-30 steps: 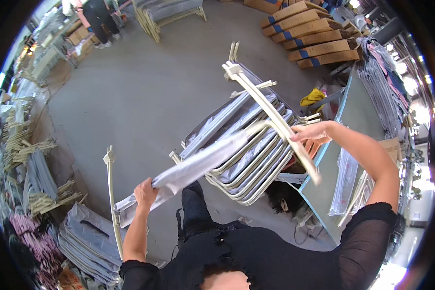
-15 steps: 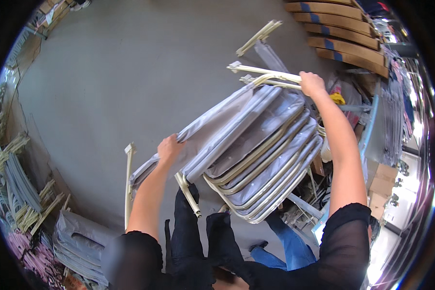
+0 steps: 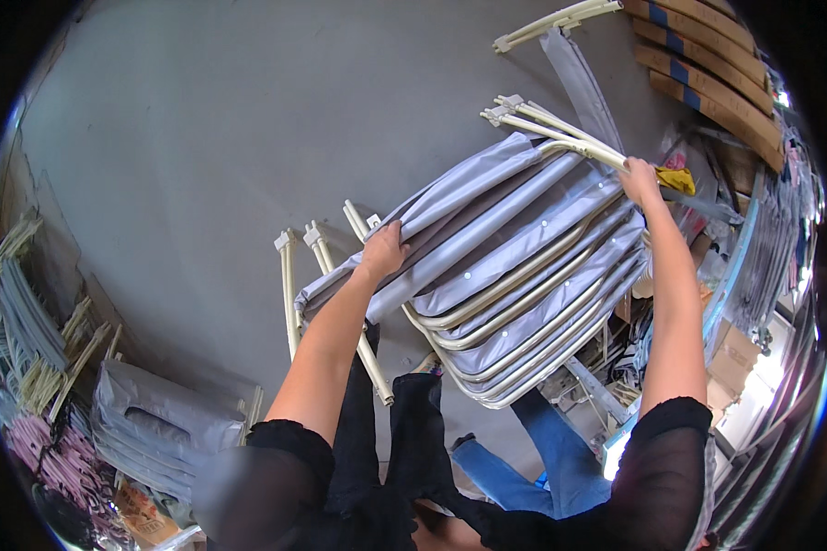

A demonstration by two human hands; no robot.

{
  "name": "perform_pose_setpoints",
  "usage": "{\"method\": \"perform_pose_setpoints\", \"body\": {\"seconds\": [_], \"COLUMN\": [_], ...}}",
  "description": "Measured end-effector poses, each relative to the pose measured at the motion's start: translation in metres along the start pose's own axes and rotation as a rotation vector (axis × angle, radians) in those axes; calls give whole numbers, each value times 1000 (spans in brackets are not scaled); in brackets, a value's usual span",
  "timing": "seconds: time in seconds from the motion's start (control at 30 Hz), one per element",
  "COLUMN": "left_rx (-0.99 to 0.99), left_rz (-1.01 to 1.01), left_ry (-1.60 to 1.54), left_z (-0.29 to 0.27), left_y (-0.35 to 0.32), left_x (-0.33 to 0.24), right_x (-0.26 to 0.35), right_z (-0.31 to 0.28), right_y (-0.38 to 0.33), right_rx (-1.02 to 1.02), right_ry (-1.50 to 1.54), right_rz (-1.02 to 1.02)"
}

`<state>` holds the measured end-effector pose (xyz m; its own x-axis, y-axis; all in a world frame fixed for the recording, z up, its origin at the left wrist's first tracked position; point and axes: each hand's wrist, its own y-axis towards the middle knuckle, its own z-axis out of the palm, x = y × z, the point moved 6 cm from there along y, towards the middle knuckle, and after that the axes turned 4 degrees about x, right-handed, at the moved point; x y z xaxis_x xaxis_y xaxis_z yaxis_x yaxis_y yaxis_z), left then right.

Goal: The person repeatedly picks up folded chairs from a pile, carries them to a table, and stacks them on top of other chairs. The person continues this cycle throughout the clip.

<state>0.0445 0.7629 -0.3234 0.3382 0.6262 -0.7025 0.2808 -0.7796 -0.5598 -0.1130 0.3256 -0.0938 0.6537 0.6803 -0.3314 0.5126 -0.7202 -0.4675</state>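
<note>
1. Grey fabric frame [image 3: 469, 188] with cream tubes [image 3: 560, 136]: held in both hands, tilted, along the upper edge of a stack of similar frames [image 3: 533, 317]. Can't tell whether its full length touches the stack.
2. Left hand [image 3: 385, 250]: fingers closed on the frame's grey cloth, near its left end.
3. Right hand [image 3: 641, 181]: closed around the cream tubes at the frame's right end.
4. Cream legs [image 3: 288, 285] with capped ends: left of the left hand, pointing up.
5. Yellow item [image 3: 674, 179]: just right of the right hand, partly hidden.
6. Blue jeans [image 3: 565, 459], another person's: below the stack.
7. Cardboard boxes [image 3: 717, 69], blue patches: piled upper right.
8. Grey folded pile [image 3: 179, 390]: lower left, dark oval slot on top; pink bundle [image 3: 55, 455] beside it.
9. Grey floor [image 3: 202, 156]: under everything.
</note>
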Motion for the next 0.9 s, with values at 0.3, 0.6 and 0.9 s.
{"method": "perform_pose_setpoints", "body": {"seconds": [0.3,0.6,0.9], "left_rx": [62,-496,-409], "left_rz": [-82,-384,-605], "left_ry": [-70,-107,-288], "left_z": [-5,-22,85], "left_y": [-64,-253,-581], "left_x": [10,102,133], "right_x": [15,127,274], "right_z": [-5,24,-12], "right_y": [-31,-184,-439], "right_rx": [17,92,-66], "right_ry": [89,234,456], "right_rz": [-14,-462,-1114]}}
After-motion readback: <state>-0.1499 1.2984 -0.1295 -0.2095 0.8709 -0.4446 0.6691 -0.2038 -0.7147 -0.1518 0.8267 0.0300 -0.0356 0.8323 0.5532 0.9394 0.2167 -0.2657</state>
